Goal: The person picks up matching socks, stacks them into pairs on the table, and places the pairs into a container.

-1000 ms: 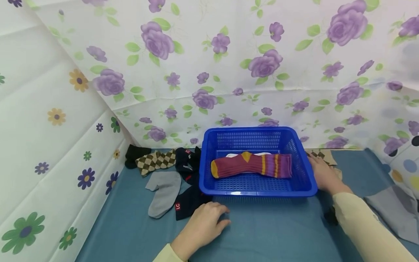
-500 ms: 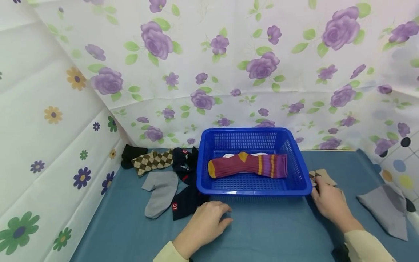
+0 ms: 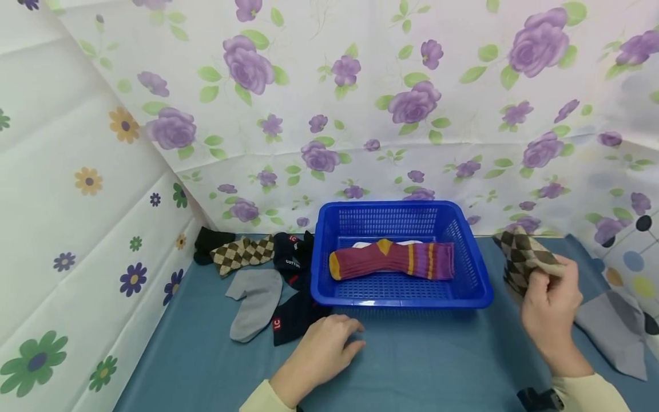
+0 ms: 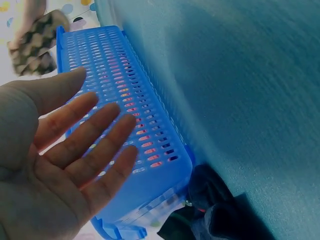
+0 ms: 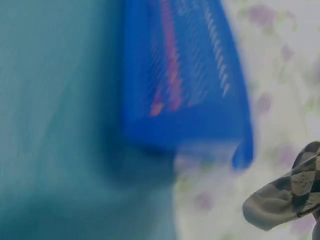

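My right hand (image 3: 553, 303) pinches a brown and beige checkered sock (image 3: 525, 254), raised off the table to the right of the blue basket (image 3: 401, 303). That sock (image 5: 295, 192) also shows at the lower right of the right wrist view, where the hand is nearly out of frame. Inside the basket lies a maroon, purple and yellow striped sock (image 3: 370, 262) on top of something white. My left hand (image 3: 324, 349) holds nothing and hovers or rests in front of the basket; in the left wrist view its fingers (image 4: 100, 160) are spread and relaxed.
Left of the basket lie a black sock (image 3: 211, 245), another checkered sock (image 3: 242, 254), a grey sock (image 3: 257, 300) and navy socks (image 3: 298, 317) with red labels. Grey fabric (image 3: 615, 332) lies at the far right. Flowered cloth (image 3: 360, 114) hangs behind the table.
My right hand has gone from beside the basket's right wall to gripping the checkered sock and lifting it up and rightward. The left hand stays in place.
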`<state>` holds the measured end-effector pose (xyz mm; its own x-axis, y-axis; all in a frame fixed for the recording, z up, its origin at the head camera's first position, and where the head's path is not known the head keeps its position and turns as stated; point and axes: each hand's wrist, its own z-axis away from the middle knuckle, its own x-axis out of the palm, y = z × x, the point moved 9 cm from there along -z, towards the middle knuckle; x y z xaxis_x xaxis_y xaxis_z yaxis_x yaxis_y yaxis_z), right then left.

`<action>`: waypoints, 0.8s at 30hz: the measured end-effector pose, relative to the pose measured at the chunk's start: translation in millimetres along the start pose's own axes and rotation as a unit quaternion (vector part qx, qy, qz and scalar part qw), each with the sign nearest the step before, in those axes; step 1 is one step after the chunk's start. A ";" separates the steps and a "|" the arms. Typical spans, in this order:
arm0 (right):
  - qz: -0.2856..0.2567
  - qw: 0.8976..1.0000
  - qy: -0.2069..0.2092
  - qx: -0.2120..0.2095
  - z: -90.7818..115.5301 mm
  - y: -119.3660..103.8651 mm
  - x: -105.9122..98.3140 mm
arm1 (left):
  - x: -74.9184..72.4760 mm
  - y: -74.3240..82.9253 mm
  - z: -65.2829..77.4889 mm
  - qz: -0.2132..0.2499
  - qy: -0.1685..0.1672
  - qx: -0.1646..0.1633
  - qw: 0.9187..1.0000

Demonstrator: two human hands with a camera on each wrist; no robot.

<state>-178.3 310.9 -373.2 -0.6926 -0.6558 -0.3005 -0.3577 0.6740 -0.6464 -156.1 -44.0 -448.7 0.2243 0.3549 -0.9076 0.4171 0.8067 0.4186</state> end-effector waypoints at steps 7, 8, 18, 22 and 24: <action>-0.082 0.990 -0.025 -0.111 27.2 -83.1 22.4 | -22.2 20.2 2.8 0.017 0.073 0.040 0.996; -0.100 0.987 -0.034 -0.118 34.0 -91.3 27.0 | -24.9 23.7 2.5 0.018 0.082 0.047 0.995; -0.187 0.932 -0.164 -0.265 95.6 -158.0 80.8 | -48.8 48.9 11.5 0.108 0.145 0.108 0.977; -0.205 0.913 -0.209 -0.285 106.1 -166.1 90.1 | -53.3 51.4 14.5 0.145 0.155 0.102 0.972; -0.195 0.909 -0.218 -0.296 109.4 -167.9 92.1 | -56.0 52.2 14.9 0.153 0.165 0.103 0.969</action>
<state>-113.5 100.1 -369.1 -0.1719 -0.8694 -0.4632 -0.8872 0.3410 -0.3108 -133.8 -28.8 -375.6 0.0864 0.7213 -0.6872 0.5507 0.5403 0.6363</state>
